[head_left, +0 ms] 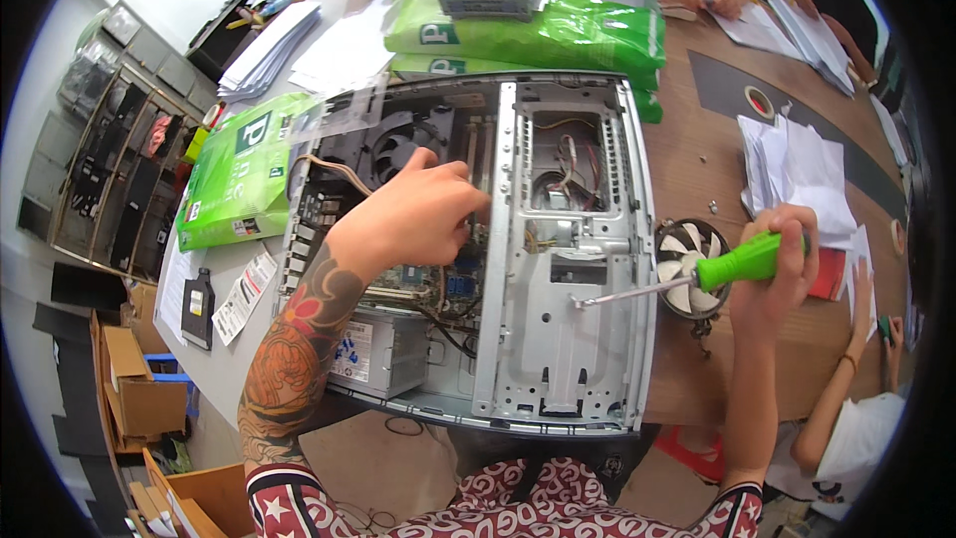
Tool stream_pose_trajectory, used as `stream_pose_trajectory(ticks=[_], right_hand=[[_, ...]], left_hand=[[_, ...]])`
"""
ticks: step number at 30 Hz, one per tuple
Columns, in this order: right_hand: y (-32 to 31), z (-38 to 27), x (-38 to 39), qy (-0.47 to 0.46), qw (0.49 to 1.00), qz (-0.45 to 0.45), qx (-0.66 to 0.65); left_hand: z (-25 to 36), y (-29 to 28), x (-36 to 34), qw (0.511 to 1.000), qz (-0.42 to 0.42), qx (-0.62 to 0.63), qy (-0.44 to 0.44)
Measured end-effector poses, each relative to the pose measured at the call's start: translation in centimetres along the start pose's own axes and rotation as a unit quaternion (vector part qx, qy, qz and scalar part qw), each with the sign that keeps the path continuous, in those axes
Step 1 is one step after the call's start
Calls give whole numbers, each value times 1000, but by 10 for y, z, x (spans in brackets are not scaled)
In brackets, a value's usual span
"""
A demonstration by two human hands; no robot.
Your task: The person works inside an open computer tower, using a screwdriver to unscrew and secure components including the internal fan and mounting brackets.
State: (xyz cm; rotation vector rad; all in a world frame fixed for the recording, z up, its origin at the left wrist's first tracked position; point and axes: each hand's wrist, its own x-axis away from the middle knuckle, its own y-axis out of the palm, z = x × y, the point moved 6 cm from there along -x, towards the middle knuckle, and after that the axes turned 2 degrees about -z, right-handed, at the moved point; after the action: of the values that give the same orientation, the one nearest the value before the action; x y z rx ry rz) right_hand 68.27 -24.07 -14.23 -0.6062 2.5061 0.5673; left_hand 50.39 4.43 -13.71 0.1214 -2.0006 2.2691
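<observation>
An open desktop computer case [518,359] lies on its side in front of me. My left hand [423,209] reaches down into its middle, beside the long metal rail. Its fingers are curled inward, and what they grip, if anything, is hidden. In my right hand [782,274] is a screwdriver [737,261] with a green handle. Its shaft points left, and the tip is over the case's metal drive bay plate. Inside the case are a black fan [398,146] at the upper left, the motherboard [410,279] partly under my left hand, and a power supply [398,354].
A round cooler fan [677,239] with white blades stands right of the case. Green paper packs [528,35] lie behind, with a metal drive unit [488,2] on top. Another green pack [239,179] is at left. Papers [792,169] and other people's hands [732,0] are around the table.
</observation>
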Motion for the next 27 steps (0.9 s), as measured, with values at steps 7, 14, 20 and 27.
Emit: stream_pose_trajectory(ticks=[7,14,20,27], right_hand=[[-1,3,2,11,999,0,-40],[8,7,6,35,999,-10,-19],[6,5,5,28,999,-6,-27],[11,2,6,41,998,-28,-26]], left_hand=[[-1,6,0,998,50,-30,23],[-1,3,1,991,71,-112,5],[-5,1,2,998,-50,35,-8],[2,4,-2,999,-8,-26,-23]])
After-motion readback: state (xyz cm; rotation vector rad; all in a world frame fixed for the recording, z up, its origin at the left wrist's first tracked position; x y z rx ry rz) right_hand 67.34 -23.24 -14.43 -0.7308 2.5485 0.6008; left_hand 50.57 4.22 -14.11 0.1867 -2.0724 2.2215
